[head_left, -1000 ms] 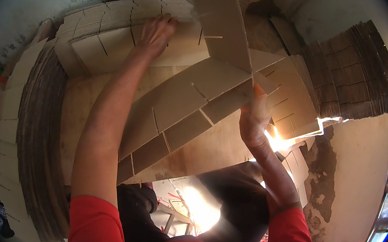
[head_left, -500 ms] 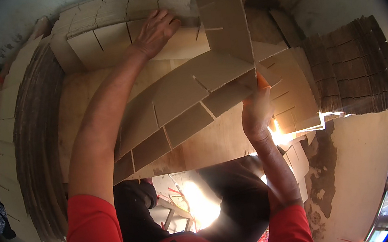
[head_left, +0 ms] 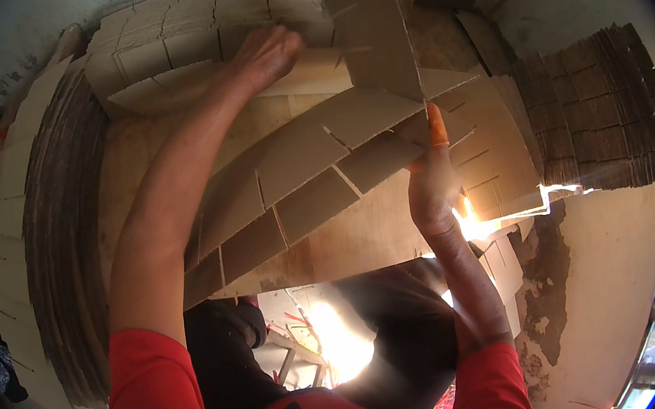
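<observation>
1. Right hand [head_left: 435, 190]: thumb, wearing an orange cover [head_left: 438, 125], is pressing at the corner where the upright cardboard panel [head_left: 371, 29] is meeting the slotted cardboard strips [head_left: 296, 155]. The thumb is pinching against fingers that are mostly hiding behind the card. Judgement: this corner grip is steadying both parts at once, leaving the other hand free.

2. Left hand [head_left: 268, 57]: fingers are curling in, close together. Fingertips are not showing, so cannot tell whether they are pinching the loose slotted sheet [head_left: 310, 74] just below.

3. Strips are slanting above the wooden board [head_left: 341, 248], from the right thumb down to beside the left forearm. Judgement: the slant is probably keeping the slotted edges facing the person.

4. Appearance: strips are showing plain brown, overlapping, the upper one bowing slightly; narrow slots are running in from the edges. The panel is standing tall at their right end. Interlock at the joint: cannot tell.

5. Loose sheet is bowing in front of the back stack [head_left: 180, 25]. More slotted card is standing in the left stack [head_left: 67, 239] and right stack [head_left: 588, 112]; judgement: these are flanking the board for easy reach.
</observation>
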A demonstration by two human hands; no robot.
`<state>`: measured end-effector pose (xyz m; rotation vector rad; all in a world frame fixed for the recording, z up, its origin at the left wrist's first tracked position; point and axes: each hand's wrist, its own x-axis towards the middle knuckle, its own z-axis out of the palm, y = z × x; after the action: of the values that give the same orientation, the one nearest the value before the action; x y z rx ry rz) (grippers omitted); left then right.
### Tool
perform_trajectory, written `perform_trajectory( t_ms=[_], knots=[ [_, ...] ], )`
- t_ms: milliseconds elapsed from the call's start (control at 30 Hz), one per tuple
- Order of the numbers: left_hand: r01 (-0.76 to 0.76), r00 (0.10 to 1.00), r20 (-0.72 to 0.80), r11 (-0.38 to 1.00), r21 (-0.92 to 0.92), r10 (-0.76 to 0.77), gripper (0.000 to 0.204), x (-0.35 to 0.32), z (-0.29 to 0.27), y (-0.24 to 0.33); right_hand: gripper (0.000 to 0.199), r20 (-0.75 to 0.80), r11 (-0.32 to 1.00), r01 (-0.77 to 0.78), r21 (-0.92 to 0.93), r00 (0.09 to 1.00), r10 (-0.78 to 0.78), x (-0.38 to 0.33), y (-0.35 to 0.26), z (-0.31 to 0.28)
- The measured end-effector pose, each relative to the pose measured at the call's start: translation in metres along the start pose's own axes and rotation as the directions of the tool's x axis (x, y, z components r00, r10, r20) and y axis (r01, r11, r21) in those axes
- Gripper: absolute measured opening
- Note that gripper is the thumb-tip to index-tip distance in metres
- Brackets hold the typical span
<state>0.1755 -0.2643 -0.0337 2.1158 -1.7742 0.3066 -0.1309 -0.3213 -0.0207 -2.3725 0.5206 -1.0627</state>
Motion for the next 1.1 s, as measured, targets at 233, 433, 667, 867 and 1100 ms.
perform_trajectory(
  t_ms=[233, 433, 667, 867, 1100],
  knots=[
    [-0.088, 0.985, -0.153, 0.994, -0.066, 0.077, 0.007, 0.002, -0.016, 0.039, 0.071, 0.036, 0.992, -0.044, -0.119, 0.998, 0.049, -0.004, 0.007, -0.006],
    [-0.131, 0.973, -0.211, 0.974, -0.187, 0.090, 0.005, -0.006, -0.028, 0.063, 0.074, 0.098, 0.988, -0.093, -0.124, 0.990, 0.105, -0.011, 0.018, -0.002],
    [-0.155, 0.965, -0.253, 0.934, -0.322, 0.073, 0.010, -0.028, -0.041, 0.090, 0.073, 0.128, 0.995, -0.049, -0.083, 0.990, 0.059, -0.024, 0.042, 0.019],
    [-0.079, 0.997, -0.036, 0.903, -0.423, 0.071, 0.010, -0.027, -0.071, 0.100, 0.073, 0.128, 0.993, -0.041, -0.113, 0.990, 0.056, -0.023, 0.036, 0.014],
    [0.236, 0.930, 0.367, 0.725, -0.648, 0.026, 0.037, -0.002, -0.106, 0.074, 0.074, 0.060, 0.996, -0.052, -0.070, 0.997, 0.056, -0.016, 0.027, -0.005]
  ],
)
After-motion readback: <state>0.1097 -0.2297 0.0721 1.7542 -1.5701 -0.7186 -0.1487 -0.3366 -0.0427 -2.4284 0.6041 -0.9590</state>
